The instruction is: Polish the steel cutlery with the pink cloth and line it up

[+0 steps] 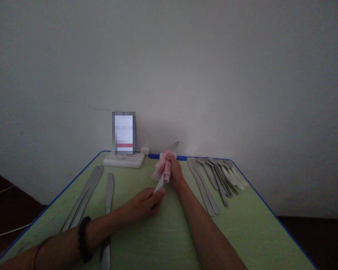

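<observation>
In the middle of the table, my left hand [150, 200] is closed around one end of a table knife [159, 183]. A pink cloth [161, 165] is folded around the knife's middle, and my right hand [174, 170] grips the cloth there. Past the cloth, what looks like the blade's tip pokes out toward the wall. The fingers of my right hand are partly hidden by the cloth. A single knife [109, 191] lies left of my hands, partly under my left forearm. Farther left, two more knives [93, 179] lie close together.
Right of my hands, two long knives [204, 191] lie beside a fanned group of spoons and other cutlery [222, 176], some with white parts. At the back left, a lit phone [124, 133] stands on a white power strip [124, 161]. The green table [157, 243] meets a grey wall [214, 75].
</observation>
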`<state>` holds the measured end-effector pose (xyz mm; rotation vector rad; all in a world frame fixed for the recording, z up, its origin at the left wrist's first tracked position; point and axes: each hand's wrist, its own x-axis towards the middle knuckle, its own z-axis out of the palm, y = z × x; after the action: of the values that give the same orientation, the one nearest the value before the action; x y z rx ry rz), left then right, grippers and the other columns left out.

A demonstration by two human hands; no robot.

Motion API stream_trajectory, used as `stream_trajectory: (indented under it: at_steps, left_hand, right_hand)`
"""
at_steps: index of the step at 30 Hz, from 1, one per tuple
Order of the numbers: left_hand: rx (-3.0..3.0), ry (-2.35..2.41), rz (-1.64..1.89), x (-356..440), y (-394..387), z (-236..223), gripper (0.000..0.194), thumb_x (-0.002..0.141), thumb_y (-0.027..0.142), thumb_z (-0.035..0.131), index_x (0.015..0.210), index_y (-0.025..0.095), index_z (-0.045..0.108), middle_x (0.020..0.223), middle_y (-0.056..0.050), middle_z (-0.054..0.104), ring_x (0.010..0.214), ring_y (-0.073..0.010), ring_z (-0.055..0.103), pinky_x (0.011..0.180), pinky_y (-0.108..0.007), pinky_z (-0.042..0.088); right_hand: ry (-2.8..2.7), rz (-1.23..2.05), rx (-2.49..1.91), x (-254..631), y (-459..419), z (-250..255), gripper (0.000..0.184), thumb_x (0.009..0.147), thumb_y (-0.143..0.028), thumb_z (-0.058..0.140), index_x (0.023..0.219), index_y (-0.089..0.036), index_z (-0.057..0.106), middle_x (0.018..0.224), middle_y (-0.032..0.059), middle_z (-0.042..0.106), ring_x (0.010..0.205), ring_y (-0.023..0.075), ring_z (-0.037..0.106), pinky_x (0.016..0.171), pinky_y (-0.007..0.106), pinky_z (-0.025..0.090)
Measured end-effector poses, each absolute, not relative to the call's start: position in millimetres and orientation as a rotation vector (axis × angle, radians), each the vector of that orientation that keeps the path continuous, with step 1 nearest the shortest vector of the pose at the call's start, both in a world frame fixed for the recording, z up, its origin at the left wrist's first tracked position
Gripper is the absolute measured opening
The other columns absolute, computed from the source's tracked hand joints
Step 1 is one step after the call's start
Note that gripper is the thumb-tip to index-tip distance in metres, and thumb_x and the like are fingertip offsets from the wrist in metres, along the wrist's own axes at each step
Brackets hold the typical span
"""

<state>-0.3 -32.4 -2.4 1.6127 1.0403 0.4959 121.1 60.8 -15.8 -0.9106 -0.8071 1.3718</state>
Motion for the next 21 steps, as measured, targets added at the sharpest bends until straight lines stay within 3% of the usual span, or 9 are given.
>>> stream_trajectory:
  at_steps: [5, 10, 15, 18, 21]
  left_hand:
    - [1.588, 1.045, 0.586, 2.0, -34.1, -2.8, 0.057, 0.082, 0.071, 0.026, 0.059, 0.021, 0.039, 0.05, 0.006, 0.037, 0.046, -0.0094, 0.031, 0.048, -0.025, 0.029]
    - [1.617, 1.004, 0.759, 1.6, -33.2, -9.6, 0.037, 0.086, 0.056, 0.041, 0.079, 0.02, 0.041, 0.062, 0.006, 0.042, 0.054, -0.0103, 0.038, 0.052, -0.022, 0.033]
    - [1.836, 1.121, 0.762, 0.4, -34.1, -10.9, 0.029, 0.09, 0.043, 0.038, 0.077, 0.019, 0.045, 0.071, 0.003, 0.044, 0.066, -0.0136, 0.042, 0.062, -0.025, 0.036]
    - [1.894, 1.183, 0.789, 0.4, -36.4, -9.7, 0.024, 0.09, 0.039, 0.039, 0.083, 0.018, 0.047, 0.079, -0.001, 0.05, 0.074, -0.0159, 0.048, 0.068, -0.028, 0.041]
    - [1.954, 1.208, 0.851, 0.0, -37.6, -11.5, 0.023, 0.089, 0.034, 0.044, 0.103, 0.017, 0.049, 0.101, -0.008, 0.056, 0.094, -0.0201, 0.053, 0.084, -0.034, 0.045]
  right_hand:
    - [-0.797, 1.205, -0.92, 118.3, 52.2, 37.6, 0.013, 0.063, -0.029, 0.056, 0.057, -0.019, 0.051, 0.049, -0.0069, 0.046, 0.048, 0.0095, 0.041, 0.047, 0.023, 0.035]
    - [-0.778, 1.11, -0.823, 126.5, 34.2, 95.3, 0.011, 0.061, -0.028, 0.054, 0.06, -0.02, 0.046, 0.053, -0.0078, 0.041, 0.049, 0.0086, 0.04, 0.046, 0.021, 0.036]
    - [-0.805, 1.035, -0.788, 132.8, 20.2, 118.3, 0.011, 0.064, -0.027, 0.053, 0.063, -0.02, 0.045, 0.055, -0.0074, 0.041, 0.046, 0.0077, 0.041, 0.041, 0.02, 0.036]
    - [-0.868, 1.009, -0.804, 129.6, 15.4, 120.5, 0.019, 0.073, -0.037, 0.055, 0.071, -0.021, 0.046, 0.052, -0.0086, 0.042, 0.039, 0.0067, 0.039, 0.036, 0.019, 0.034]
    - [-0.953, 0.964, -0.817, 124.6, 13.6, 117.4, 0.033, 0.078, -0.054, 0.055, 0.077, -0.023, 0.044, 0.048, -0.011, 0.039, 0.031, 0.0059, 0.034, 0.03, 0.018, 0.029]
